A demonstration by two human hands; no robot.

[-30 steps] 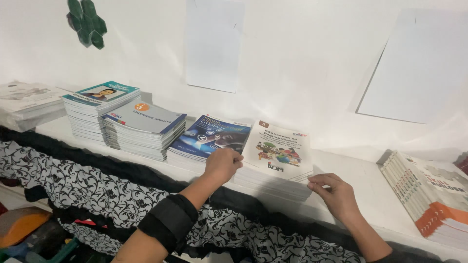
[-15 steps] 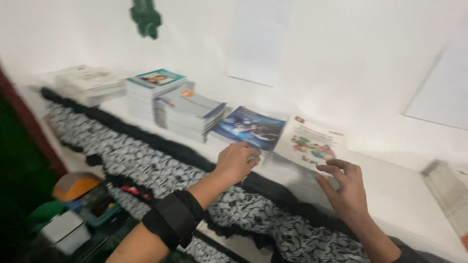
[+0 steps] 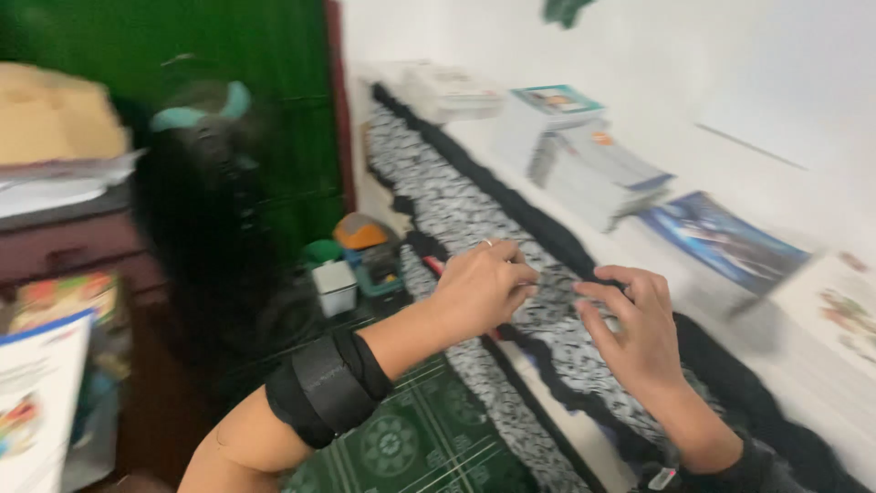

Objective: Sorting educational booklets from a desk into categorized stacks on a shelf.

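Observation:
My left hand point(image 3: 479, 288) and my right hand point(image 3: 639, 340) hover close together, fingertips almost meeting, over a black-and-white patterned cloth point(image 3: 456, 205) that hangs from a white shelf point(image 3: 693, 283). The left hand's fingers are curled and its palm is hidden. The right hand's fingers are spread and hold nothing. A black band point(image 3: 328, 383) wraps my left forearm. On the shelf beyond the hands lie a blue magazine point(image 3: 721, 239), a white booklet with a colourful picture point(image 3: 844, 310), and stacks of booklets point(image 3: 593, 173). The view is motion-blurred.
More stacks point(image 3: 447, 91) sit at the shelf's far end. On the floor are a white box point(image 3: 336, 285), orange and teal items point(image 3: 363, 239) and a green patterned mat point(image 3: 411, 443). A dark cabinet with papers point(image 3: 64, 196) stands at left, before a green wall point(image 3: 265, 100).
Both hands have come off the booklets on the shelf and drawn back together over the cloth. The view has swung left, bringing the floor, cabinet and green wall into sight.

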